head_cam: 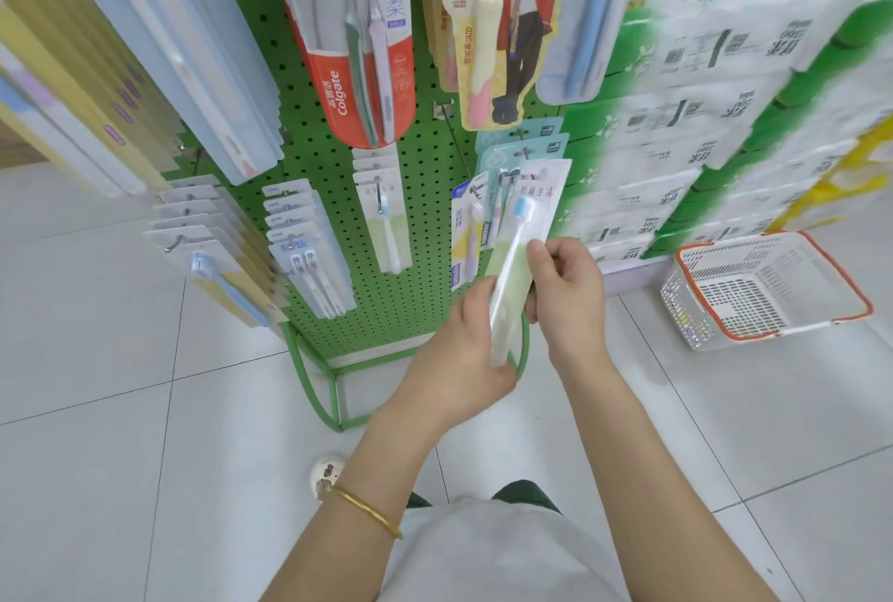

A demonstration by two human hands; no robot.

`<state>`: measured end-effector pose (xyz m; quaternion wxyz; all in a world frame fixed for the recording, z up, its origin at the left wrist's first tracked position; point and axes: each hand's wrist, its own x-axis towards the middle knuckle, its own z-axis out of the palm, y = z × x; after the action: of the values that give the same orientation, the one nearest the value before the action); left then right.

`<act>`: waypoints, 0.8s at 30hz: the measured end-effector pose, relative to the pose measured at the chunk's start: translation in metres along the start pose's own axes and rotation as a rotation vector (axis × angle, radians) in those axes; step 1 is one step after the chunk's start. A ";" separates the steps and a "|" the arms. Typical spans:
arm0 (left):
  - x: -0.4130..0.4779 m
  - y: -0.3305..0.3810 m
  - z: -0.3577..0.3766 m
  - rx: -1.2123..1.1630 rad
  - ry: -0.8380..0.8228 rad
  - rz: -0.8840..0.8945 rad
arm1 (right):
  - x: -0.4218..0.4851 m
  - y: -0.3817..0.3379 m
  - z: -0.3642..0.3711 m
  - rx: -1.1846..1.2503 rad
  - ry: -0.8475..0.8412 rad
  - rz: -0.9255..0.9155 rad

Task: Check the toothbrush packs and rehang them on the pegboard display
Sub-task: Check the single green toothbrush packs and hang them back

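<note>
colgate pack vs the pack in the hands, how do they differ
The Colgate pack hangs straight on the pegboard; the held pack sits tilted, gripped by the left hand and right hand. The Colgate pack has a red base and two brushes; the held pack has a green base and one brush. Both are carded toothbrush packs.

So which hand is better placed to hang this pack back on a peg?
Probably the right hand: it pinches the toothbrush pack higher, nearer its top; the left hand holds only the bottom end.
</note>
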<state>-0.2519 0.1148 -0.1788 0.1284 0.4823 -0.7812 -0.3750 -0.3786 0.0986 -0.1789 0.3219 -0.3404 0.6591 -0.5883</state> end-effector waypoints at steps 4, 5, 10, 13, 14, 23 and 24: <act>-0.002 0.003 -0.003 -0.317 -0.089 -0.045 | -0.005 -0.005 -0.007 0.073 -0.074 0.049; -0.002 0.003 -0.003 -0.421 -0.102 -0.060 | -0.005 -0.003 -0.008 0.075 -0.076 0.072; -0.002 -0.002 -0.008 -0.898 -0.082 -0.166 | -0.003 0.003 -0.010 0.073 -0.165 0.159; -0.002 -0.006 -0.011 -0.999 -0.070 -0.214 | -0.003 0.004 -0.011 0.105 -0.242 0.168; -0.001 -0.006 -0.011 -0.970 -0.054 -0.220 | -0.003 0.005 -0.010 0.099 -0.254 0.168; 0.006 -0.014 -0.011 -0.714 0.159 -0.266 | -0.006 0.001 -0.004 0.052 -0.452 0.133; 0.008 -0.013 -0.014 -0.703 0.190 -0.260 | -0.007 0.001 -0.004 0.040 -0.484 0.119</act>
<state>-0.2396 0.0981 -0.1800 0.3091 0.5367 -0.5218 -0.5867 -0.3779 0.1066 -0.1798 0.5111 -0.4255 0.5700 -0.4825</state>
